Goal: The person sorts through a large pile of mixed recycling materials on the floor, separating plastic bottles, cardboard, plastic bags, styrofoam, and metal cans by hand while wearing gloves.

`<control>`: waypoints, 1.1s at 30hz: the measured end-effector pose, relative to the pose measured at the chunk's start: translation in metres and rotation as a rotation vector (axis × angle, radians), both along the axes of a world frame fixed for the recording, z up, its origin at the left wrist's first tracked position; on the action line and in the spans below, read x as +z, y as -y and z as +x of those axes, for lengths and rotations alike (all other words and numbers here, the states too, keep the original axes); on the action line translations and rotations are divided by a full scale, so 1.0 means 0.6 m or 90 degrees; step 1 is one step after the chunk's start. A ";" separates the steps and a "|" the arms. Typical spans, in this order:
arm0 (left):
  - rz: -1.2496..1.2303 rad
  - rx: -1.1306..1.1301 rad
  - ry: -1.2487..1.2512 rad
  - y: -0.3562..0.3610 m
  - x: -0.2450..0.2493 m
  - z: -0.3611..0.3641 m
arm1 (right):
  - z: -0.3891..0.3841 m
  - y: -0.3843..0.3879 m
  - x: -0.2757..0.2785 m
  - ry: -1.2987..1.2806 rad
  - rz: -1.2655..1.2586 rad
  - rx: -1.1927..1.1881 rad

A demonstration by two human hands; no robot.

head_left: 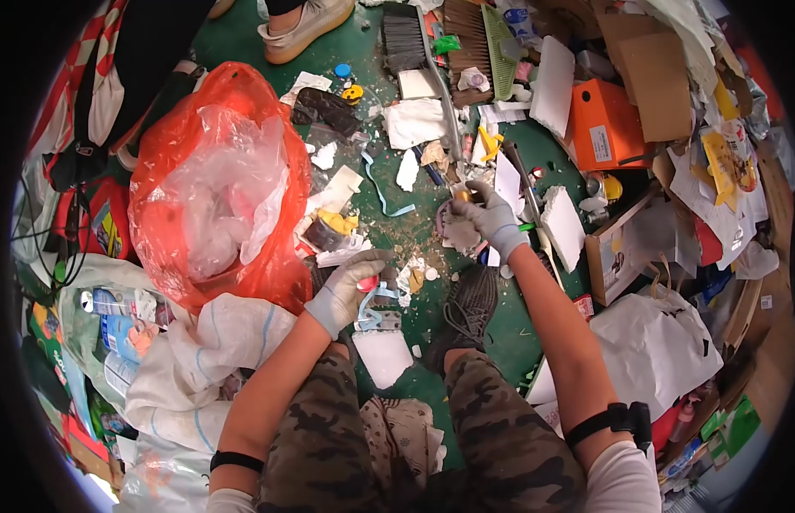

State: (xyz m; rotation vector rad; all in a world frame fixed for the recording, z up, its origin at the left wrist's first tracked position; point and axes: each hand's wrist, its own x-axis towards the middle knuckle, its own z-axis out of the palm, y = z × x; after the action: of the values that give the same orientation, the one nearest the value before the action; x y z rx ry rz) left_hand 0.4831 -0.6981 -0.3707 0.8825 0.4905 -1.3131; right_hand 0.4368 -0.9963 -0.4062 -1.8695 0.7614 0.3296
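Observation:
My left hand point(344, 292), in a pale work glove, is closed around a small red round thing point(368, 283), which looks like a bottle cap. A light-blue strap point(379, 292) lies just beside it. My right hand point(493, 221), gloved too, pinches a small gold-coloured piece point(462, 196) whose kind I cannot make out. Beneath that hand, a round, whitish-purple thing point(456, 229) rests on the floor, partly hidden by the fingers. Between the hands lie crumbs and scraps, with a yellow-and-black piece point(336, 222) to the left.
An orange-red bag point(286, 162) lined with clear plastic stands at left, above a white woven sack point(205, 359). Brushes point(403, 38) lie at the top. On the right are an orange box point(598, 124), foam pieces point(562, 227) and cardboard. Another person's shoe point(308, 30) shows at the top.

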 end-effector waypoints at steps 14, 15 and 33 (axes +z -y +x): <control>0.049 0.025 0.069 -0.002 -0.022 -0.010 | -0.130 -0.060 -0.035 0.183 0.017 -0.339; 0.038 0.005 0.063 0.003 -0.018 -0.008 | -0.122 -0.086 -0.020 0.219 0.076 -0.365; 0.554 0.007 0.802 0.017 0.077 0.020 | -0.112 -0.077 -0.055 0.055 -0.234 0.049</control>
State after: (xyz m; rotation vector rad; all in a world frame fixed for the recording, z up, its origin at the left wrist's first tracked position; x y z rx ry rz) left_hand 0.4951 -0.7084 -0.3243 2.1684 0.0091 -0.2658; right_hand 0.3695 -0.9504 -0.4392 -2.2475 0.7277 0.1612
